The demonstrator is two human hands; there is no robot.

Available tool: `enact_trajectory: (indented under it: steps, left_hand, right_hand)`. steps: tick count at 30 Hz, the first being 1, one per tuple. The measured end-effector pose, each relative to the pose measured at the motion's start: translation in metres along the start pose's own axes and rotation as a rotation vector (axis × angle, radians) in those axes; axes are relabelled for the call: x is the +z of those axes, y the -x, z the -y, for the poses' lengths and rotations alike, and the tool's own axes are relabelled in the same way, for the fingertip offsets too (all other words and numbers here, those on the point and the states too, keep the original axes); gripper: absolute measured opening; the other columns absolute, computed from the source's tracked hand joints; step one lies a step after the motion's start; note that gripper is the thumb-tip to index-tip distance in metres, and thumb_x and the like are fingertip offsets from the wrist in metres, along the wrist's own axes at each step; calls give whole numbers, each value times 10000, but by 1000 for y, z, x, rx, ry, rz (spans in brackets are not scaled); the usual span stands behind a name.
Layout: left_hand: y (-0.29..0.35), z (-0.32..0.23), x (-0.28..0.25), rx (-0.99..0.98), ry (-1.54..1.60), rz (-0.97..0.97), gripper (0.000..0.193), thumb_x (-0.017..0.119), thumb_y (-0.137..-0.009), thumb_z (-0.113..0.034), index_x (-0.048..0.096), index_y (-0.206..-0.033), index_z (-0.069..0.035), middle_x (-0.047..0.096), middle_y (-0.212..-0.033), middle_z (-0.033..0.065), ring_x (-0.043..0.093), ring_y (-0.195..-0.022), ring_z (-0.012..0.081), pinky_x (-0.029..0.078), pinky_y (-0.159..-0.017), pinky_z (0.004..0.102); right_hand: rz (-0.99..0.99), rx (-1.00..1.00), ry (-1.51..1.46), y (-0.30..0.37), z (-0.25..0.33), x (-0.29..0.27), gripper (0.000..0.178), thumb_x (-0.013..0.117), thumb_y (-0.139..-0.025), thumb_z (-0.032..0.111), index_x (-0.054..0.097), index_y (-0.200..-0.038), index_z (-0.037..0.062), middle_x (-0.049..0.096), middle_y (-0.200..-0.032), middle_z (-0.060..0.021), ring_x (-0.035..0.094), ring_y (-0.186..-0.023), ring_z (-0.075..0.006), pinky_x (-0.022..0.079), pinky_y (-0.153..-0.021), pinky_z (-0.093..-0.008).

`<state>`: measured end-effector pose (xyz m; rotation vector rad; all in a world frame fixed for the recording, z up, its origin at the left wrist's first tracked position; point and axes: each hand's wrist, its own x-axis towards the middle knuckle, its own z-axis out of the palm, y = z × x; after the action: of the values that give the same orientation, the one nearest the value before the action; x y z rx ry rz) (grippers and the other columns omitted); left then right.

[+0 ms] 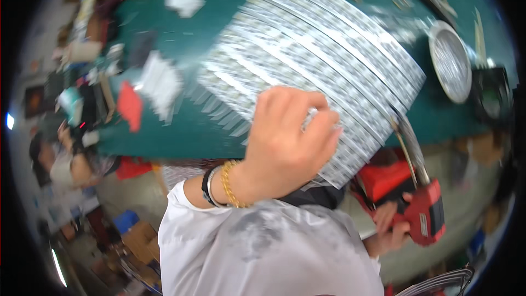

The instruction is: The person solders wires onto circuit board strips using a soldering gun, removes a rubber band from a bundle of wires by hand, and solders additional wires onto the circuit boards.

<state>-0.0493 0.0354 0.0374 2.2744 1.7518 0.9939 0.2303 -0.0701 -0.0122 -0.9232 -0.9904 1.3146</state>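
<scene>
A large sheet of pale, shiny strips (307, 38) with a small repeated pattern lies slantwise on the green table, one corner hanging past the near edge. Above its near part is my left hand (290, 137), bracelets at the wrist, fingers curled and thumb against the index finger. What those fingers hold, if anything, I cannot make out. At the lower right, my right hand (392, 227) grips a red-and-black handheld tool (428, 214) below table height. Its long metal barrel (411, 142) points up toward the sheet's right corner. The view is blurred.
A round white dish (450, 61) with something clear inside stands on the green table (181, 140) at the right, beside a dark box (492, 93). Leftward lie white pieces (160, 85) and a red piece (130, 105). Another person (71, 156) is at the far left.
</scene>
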Motion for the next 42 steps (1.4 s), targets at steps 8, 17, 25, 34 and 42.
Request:
enact_trajectory:
  steps: [8, 17, 25, 34, 42]
  left_hand:
    - [-37, 215, -79, -124, -995, 65, 155, 649, -746, -179, 632, -841, -57, 613, -841, 77, 559, -857, 242, 398, -740, 379]
    - [-55, 234, -80, -23, -888, 226, 103, 616, -759, -138, 614, -734, -39, 611, -677, 132, 586, -728, 293, 460, -636, 397]
    - [-41, 192, -89, -502, -14, 56, 133, 649, -815, -141, 630, -799, -10, 566, -569, 64, 516, -502, 134, 419, -506, 284]
    - [4, 16, -21, -264, 280, 40, 57, 650, -797, -1, 594, -792, 9, 575, -703, 60, 555, -636, 173, 430, -616, 263]
    - [11, -27, 56, -47, 155, 121, 148, 672, -736, -5, 551, -799, -62, 585, -847, 69, 529, -798, 244, 352, -758, 354]
  right_hand:
    - [137, 20, -106, -28, -17, 10, 610, 549, -921, 370, 355, -1275, -88, 406, -516, -14, 385, -407, -118, 363, -452, -267]
    - [-7, 90, 64, -18, -3, 25, 587, 528, -933, 379, 375, -1265, -80, 365, -491, 0, 359, -388, -107, 355, -425, -265]
    - [-40, 85, 102, -11, 3, 25, 567, 549, -926, 359, 398, -1254, -78, 372, -494, -3, 363, -382, -104, 353, -416, -267]
    - [-68, 153, 196, -5, 5, 27, 733, 596, -844, 524, 392, -1204, -81, 421, -475, 8, 408, -373, -108, 352, -421, -260]
    - [-246, 100, 257, 14, 13, 18, 827, 589, -783, 632, 430, -1176, -77, 421, -467, 20, 407, -373, -106, 352, -419, -253]
